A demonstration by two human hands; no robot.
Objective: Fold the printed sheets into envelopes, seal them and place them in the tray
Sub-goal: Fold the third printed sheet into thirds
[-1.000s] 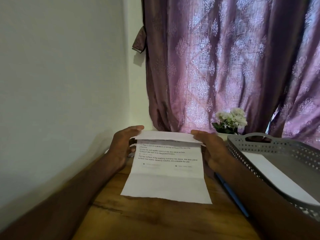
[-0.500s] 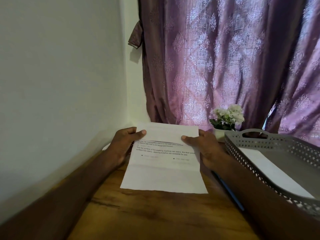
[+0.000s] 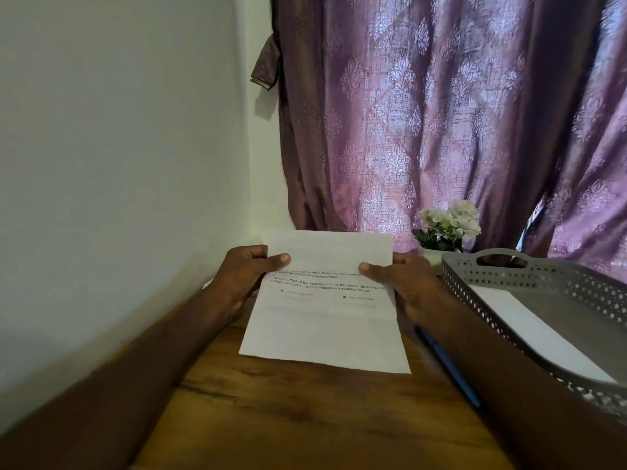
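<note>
Left hand (image 3: 249, 276) and right hand (image 3: 403, 283) each pinch the printed sheet (image 3: 325, 320), top flap folded down; grey tray (image 3: 529, 276) at right on wooden surface (image 3: 305, 418).

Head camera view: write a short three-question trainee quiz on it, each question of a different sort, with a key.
1. True or false: the left hand and the right hand both pinch the folded-over top flap of the white printed paper sheet.
2. Multiple choice: where does the grey perforated plastic tray stand? A. to the right of the sheet; B. to the left of the sheet; C. under the sheet.
3. Fill in: the small white pot of white flowers stands in front of the purple patterned ____.

Key: 1 true; 2 A; 3 curtain.
</note>
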